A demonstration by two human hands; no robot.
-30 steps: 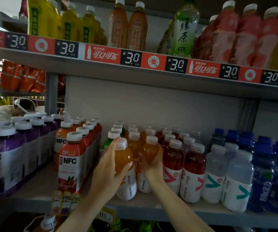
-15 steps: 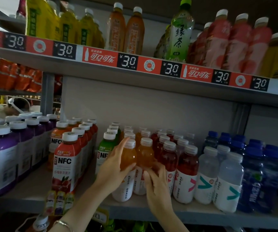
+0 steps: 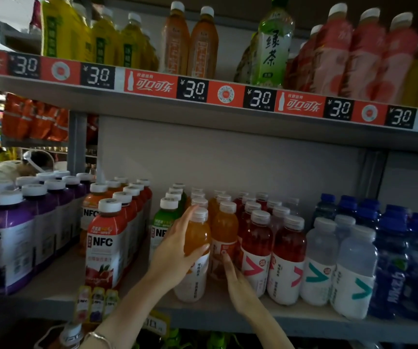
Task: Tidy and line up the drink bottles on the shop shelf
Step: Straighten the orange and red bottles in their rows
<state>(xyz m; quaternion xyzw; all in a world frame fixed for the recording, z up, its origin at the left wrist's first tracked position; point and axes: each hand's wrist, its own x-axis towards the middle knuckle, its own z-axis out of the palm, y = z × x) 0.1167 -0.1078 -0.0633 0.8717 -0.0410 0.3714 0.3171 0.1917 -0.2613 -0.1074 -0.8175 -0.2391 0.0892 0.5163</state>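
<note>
The left hand (image 3: 175, 253) wraps the front orange bottle (image 3: 195, 238), two places left of the red bottle (image 3: 256, 244) on the shelf (image 3: 215, 314). The right hand (image 3: 240, 285), fingers straight, touches the second orange bottle (image 3: 224, 229), just left of that red bottle. Full, smooth plastic: probably heavy and slippery, best gripped mid-body.

Dim throughout, darkest along the bottom edge; motion-blurred on the pink bottles (image 3: 361, 54) upper right; bowed by wide-angle distortion.
</note>
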